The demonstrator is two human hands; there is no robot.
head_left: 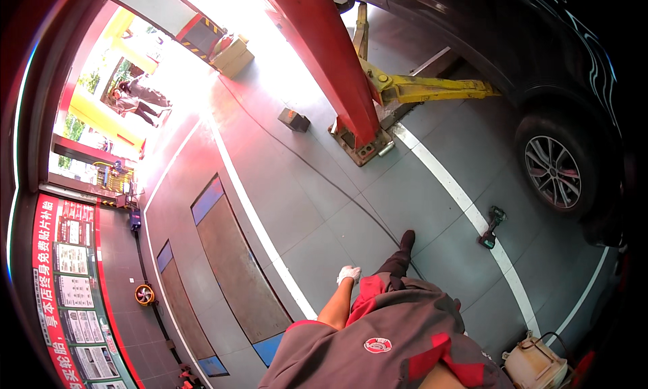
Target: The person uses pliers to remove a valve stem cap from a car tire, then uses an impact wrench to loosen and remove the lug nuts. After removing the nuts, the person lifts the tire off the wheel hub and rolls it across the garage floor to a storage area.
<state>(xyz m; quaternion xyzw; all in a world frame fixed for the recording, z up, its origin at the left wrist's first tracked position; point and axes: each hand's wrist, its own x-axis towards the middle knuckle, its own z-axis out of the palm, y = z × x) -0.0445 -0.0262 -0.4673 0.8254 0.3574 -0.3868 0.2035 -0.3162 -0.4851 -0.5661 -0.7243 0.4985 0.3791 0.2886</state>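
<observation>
My left hand (349, 274), in a white glove, hangs beside my body above the grey tiled floor. Its fingers look curled in, and I see nothing in them. Of my right arm only a bit of bare forearm (440, 378) shows at the lower edge; the hand itself is out of view. To the right of my outstretched foot, a dark green and black cordless power tool (493, 227) lies by a white floor line, apart from both hands.
A dark car with a spoked wheel (553, 172) stands at right. Near it rise a red lift post (331, 58) and yellow lift arm (432, 89). A cable (317, 173) crosses the floor near a dark block (294, 120). Floor plates (239, 267) lie left; a pale container (536, 363) sits lower right.
</observation>
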